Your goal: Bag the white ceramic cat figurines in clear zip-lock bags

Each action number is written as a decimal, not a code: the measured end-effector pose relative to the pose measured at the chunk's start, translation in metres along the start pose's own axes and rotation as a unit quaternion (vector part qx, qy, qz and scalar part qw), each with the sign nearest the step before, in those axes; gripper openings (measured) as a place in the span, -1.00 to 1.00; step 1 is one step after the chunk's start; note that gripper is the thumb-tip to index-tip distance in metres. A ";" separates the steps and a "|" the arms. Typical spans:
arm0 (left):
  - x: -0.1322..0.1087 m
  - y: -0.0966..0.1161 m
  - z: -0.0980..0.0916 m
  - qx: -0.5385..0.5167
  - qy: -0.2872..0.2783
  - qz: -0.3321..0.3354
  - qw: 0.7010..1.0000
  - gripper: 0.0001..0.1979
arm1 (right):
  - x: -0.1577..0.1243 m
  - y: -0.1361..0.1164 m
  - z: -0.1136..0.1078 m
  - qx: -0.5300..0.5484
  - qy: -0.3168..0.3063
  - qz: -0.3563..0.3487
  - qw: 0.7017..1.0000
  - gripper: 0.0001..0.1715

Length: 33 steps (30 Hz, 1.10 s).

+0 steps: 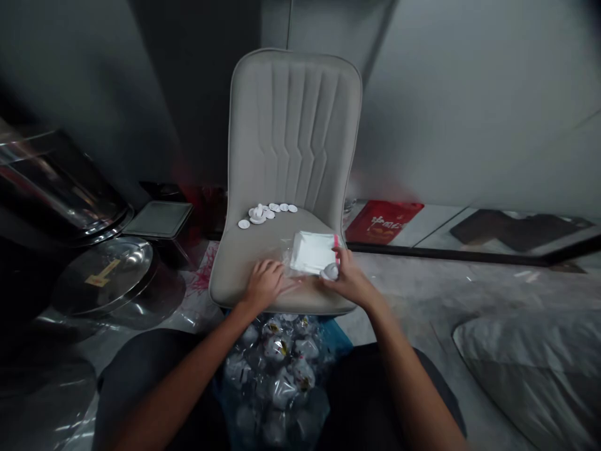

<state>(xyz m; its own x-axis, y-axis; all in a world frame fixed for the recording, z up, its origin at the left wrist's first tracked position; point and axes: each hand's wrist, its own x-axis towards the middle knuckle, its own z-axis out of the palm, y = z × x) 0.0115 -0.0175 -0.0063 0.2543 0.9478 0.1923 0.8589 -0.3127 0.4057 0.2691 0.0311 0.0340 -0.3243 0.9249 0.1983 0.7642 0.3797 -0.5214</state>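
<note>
My left hand rests low over the front of the chair seat, palm down with fingers stretched out, beside a clear plastic bag that is slightly blurred. In my right hand, between thumb and fingers, is a small white rounded piece. Its index finger reaches the pink-edged side of a stack of clear plastic sleeves lying on the seat. Several white discs form a curved row at the back of the seat, and a white knobbed piece sits among them.
The beige chair faces me. Between my knees, a blue bag holds several plastic-wrapped white figurines. Metal pots and a dark box stand left. A red packet lies right, behind a dark rail.
</note>
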 end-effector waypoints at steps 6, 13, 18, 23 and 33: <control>0.003 0.010 0.001 0.029 -0.014 0.021 0.999 -0.74 | -0.007 -0.001 0.029 -0.031 0.003 0.023 0.999 -0.09; 0.010 0.023 0.000 0.024 -0.034 -0.010 0.999 -0.73 | -0.004 -0.004 0.017 0.068 0.084 -0.020 0.994 -0.26; 0.012 0.017 -0.001 0.041 -0.069 0.010 0.997 -0.79 | -0.018 -0.015 0.003 0.119 0.058 -0.063 0.989 -0.37; 0.008 0.008 0.003 0.027 -0.037 0.027 0.999 -0.84 | -0.027 -0.028 0.013 0.058 -0.111 -0.071 0.990 -0.46; 0.007 0.010 0.003 -0.031 -0.001 -0.027 0.999 -0.85 | -0.035 -0.035 0.029 -0.030 -0.119 -0.048 0.991 -0.41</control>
<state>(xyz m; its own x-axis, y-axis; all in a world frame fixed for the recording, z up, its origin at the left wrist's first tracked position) 0.0236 -0.0139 -0.0036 0.2101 0.9634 0.1663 0.8421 -0.2647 0.4699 0.2377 -0.0152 0.0217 -0.5134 0.8572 0.0398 0.7529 0.4723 -0.4583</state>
